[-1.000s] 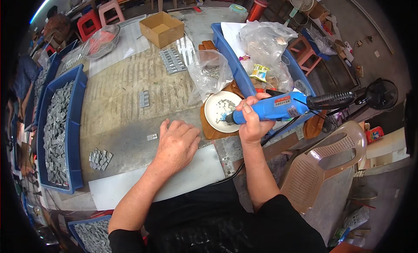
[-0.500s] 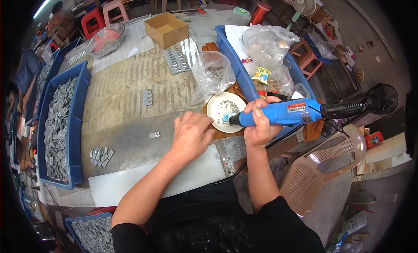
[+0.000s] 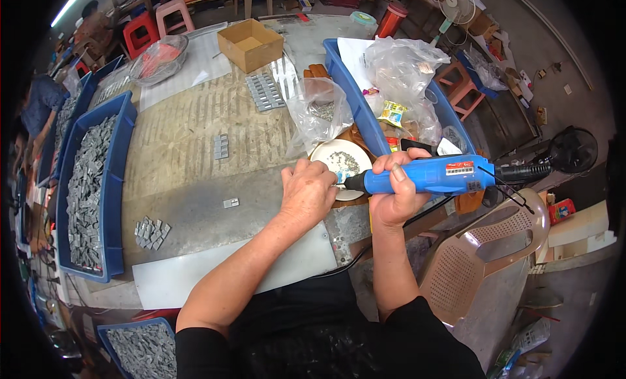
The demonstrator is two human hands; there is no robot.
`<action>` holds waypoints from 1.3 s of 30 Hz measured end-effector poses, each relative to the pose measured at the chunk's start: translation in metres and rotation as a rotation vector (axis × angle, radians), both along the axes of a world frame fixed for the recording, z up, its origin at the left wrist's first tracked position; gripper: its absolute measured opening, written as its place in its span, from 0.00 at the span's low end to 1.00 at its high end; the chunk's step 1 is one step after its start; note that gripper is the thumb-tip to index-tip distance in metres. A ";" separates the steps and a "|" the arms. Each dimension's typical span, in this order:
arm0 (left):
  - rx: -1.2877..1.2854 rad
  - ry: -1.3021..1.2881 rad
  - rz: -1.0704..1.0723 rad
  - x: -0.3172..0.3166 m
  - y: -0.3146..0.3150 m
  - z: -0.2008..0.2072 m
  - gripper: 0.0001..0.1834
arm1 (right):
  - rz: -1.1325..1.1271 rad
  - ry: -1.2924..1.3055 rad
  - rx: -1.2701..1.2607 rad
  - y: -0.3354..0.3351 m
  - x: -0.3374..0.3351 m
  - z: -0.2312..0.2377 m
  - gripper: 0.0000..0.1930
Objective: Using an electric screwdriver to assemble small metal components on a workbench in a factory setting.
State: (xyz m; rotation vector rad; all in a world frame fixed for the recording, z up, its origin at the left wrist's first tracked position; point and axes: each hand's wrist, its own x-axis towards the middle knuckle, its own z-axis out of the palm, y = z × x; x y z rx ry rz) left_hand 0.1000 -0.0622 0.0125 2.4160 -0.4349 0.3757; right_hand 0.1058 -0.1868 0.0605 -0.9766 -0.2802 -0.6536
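My right hand (image 3: pixel 399 197) is wrapped around a blue electric screwdriver (image 3: pixel 424 175), held level with its black nose pointing left. My left hand (image 3: pixel 308 191) is closed in a pinch beside that nose; its fingertips hide whatever is between them. Both are over the near side of a round white plate (image 3: pixel 321 152) with small metal screws (image 3: pixel 344 162) scattered in it. To the left of my left hand, one small grey metal piece (image 3: pixel 231 203) lies alone on the table. A short row of similar grey pieces (image 3: pixel 221 147) lies farther off, and a loose heap (image 3: pixel 152 233) sits nearer me.
A long blue bin (image 3: pixel 117 196) full of grey pieces stands left. Arranged grey pieces (image 3: pixel 265 92) lie beyond, near a cardboard box (image 3: pixel 250 46). A clear bag of screws (image 3: pixel 319 111) and a blue tray (image 3: pixel 355 98) with plastic bags are behind the plate. A plastic chair (image 3: pixel 456 274) stands right.
My left hand has moved right and slightly up, its fingers coming to the screwdriver's nose. The screwdriver in my right hand has shifted a little to the right.
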 end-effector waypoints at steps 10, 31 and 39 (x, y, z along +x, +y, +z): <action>-0.043 -0.033 0.009 -0.004 0.002 0.001 0.07 | -0.041 0.002 -0.023 0.001 -0.005 0.003 0.20; -0.182 -0.061 0.018 -0.035 0.020 0.008 0.04 | 0.114 -0.028 0.054 0.018 -0.031 0.019 0.22; -0.191 -0.103 0.033 -0.044 0.027 0.010 0.04 | 0.126 -0.030 -0.059 0.023 -0.037 0.017 0.20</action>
